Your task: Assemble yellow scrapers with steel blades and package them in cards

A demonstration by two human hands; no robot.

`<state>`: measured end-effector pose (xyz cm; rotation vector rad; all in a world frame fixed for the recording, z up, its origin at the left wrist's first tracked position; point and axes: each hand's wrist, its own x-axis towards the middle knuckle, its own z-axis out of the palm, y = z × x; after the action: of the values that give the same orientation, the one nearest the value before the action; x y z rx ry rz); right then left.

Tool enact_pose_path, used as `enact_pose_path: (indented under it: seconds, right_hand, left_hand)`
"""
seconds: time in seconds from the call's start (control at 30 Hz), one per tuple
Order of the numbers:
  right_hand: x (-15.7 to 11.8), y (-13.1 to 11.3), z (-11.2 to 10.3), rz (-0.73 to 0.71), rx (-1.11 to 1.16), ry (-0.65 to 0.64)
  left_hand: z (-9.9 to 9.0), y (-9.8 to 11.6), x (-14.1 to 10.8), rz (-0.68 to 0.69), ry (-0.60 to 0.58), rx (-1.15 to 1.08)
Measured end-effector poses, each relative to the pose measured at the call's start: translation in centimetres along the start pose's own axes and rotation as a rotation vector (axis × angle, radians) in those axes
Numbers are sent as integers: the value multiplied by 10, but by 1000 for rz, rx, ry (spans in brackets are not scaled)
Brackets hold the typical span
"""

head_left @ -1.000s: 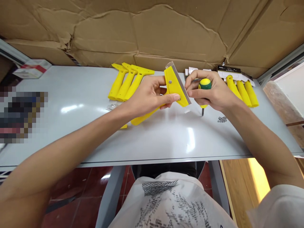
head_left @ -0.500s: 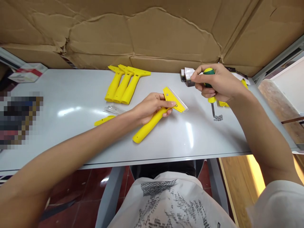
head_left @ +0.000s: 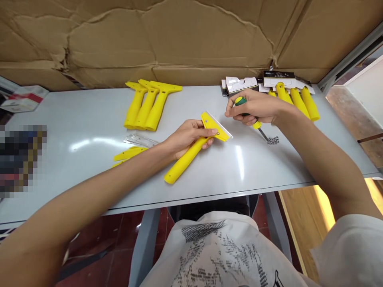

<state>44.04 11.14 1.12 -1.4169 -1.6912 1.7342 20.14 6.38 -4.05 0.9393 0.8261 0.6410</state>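
Observation:
My left hand (head_left: 193, 137) is wrapped round the neck of a yellow scraper (head_left: 185, 159), its thumb on the head plate near a screw. A clear strip runs along the scraper's angled edge. In my right hand (head_left: 254, 107) is a screwdriver (head_left: 241, 101) with a green and yellow handle, its shaft slanting down to the right. The tip is at a small pile of screws (head_left: 273, 140); whether it touches one is too small to tell. Yellow plates (head_left: 130, 153) lie partly behind my left forearm, beside clear packets (head_left: 139, 139).
Three yellow handles (head_left: 160, 107) lie at the back of the grey table (head_left: 197, 187). Packaged yellow scrapers (head_left: 309, 103) and card packs (head_left: 241, 84) lie back right. A red-and-white box (head_left: 24, 99) stands far left. Cardboard (head_left: 167, 44) lines the back.
The view has shifted slightly. My right hand has moved left and tilted the screwdriver, uncovering the packaged scrapers behind. My left hand keeps its hold on the scraper.

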Motion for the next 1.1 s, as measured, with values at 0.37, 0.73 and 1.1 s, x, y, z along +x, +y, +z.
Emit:
enact_pose_path:
  seconds: [0.37, 0.73, 1.1]
  right_hand:
    - [4, 6, 8, 34, 1, -6]
    - [-9, -3, 8, -131, 86, -58]
    - [-29, -28, 29, -585, 509, 268]
  left_hand:
    - [-2, -4, 0, 18, -7, 20]
    - [-2, -5, -2, 29, -13, 54]
    - [-2, -6, 0, 13, -43, 69]
